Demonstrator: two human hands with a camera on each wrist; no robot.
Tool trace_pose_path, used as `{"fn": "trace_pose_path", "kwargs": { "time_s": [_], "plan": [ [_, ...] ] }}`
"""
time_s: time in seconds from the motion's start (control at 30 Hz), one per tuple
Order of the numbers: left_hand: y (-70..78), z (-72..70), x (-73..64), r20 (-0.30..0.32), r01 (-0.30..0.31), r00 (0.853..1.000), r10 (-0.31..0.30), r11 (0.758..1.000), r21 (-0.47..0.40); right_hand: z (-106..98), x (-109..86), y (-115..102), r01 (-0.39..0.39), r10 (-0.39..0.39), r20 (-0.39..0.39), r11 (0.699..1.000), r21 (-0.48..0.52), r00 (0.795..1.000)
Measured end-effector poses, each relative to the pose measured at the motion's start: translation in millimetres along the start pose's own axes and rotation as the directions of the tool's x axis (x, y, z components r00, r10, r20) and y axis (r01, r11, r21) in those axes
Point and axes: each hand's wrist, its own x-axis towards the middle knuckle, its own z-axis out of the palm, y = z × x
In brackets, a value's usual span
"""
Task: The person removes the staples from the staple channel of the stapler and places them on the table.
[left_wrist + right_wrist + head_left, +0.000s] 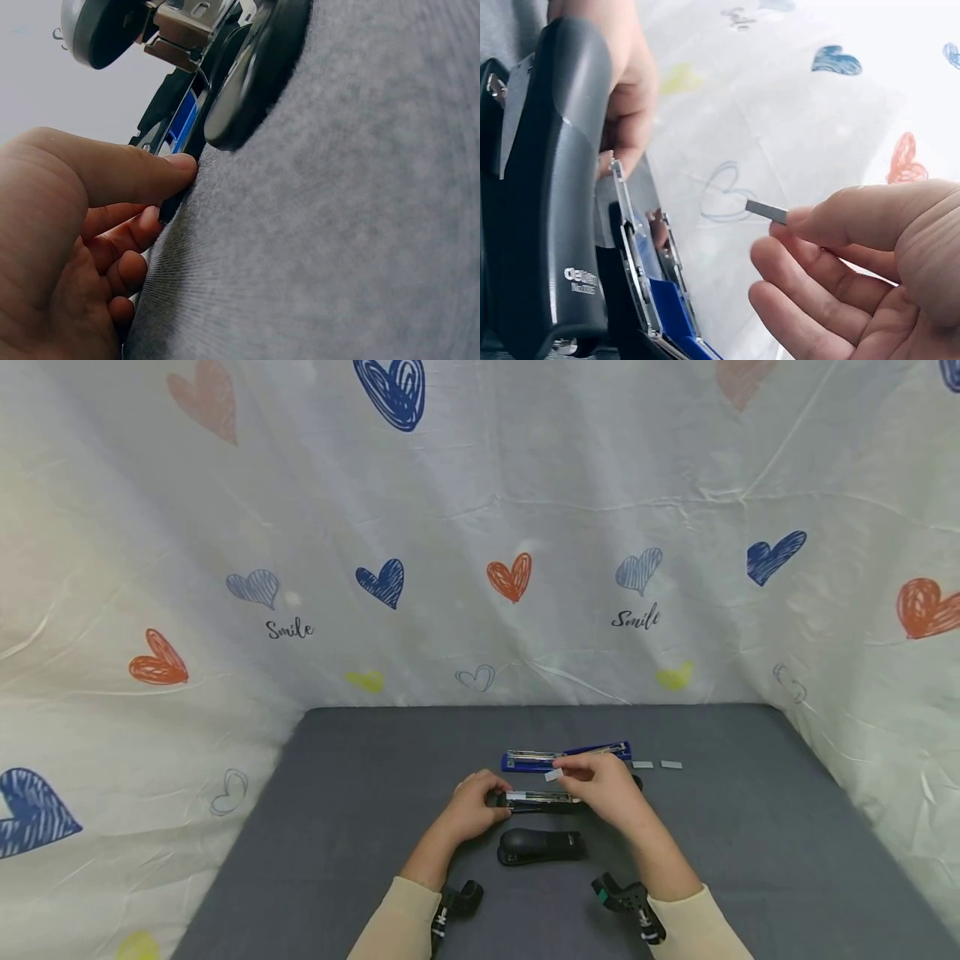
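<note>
Between the thumb and forefinger of my right hand (606, 789) is a short grey strip of staples (766, 211). The strip is held above an opened black stapler (536, 798), whose metal staple channel is exposed. With thumb and fingers, my left hand (474, 808) grips the left end of this stapler; the left wrist view shows the thumb (180, 169) on its edge. My right hand hides part of the stapler's right side. Just behind lies an opened blue stapler (525, 762), channel showing. A second black stapler (542, 847), closed, lies in front.
Two more strips of staples (671, 765) lie on the grey table (390, 752), right of the blue stapler. A white curtain (450, 635) printed with hearts hangs behind and beside the table. Each wrist wears a small black camera (463, 900).
</note>
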Motion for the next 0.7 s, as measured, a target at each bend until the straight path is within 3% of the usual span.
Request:
{"fn": "trace_pose_path", "kwargs": {
  "time_s": [0.3, 0.57, 0.7],
  "plan": [
    [1.3, -0.8, -0.7, -0.001, 0.003, 1.0, -0.003, 1.0, -0.003, -16, -2.7, -1, -0.03, 0.027, 0.028, 0.995, 0.092, 0.999],
    [0.8, -0.8, -0.1, 0.0, -0.002, 1.0, 0.002, 1.0, -0.012, -39, -7.8, 5, 0.04, -0.039, -0.03, 0.999, 0.03, 0.999],
    [0.4, -0.6, 0.3, -0.002, -0.002, 1.0, 0.002, 1.0, -0.008, -49, -9.8, 7, 0.011, -0.011, -0.064, 1.0, 0.005, 0.998]
  ]
}}
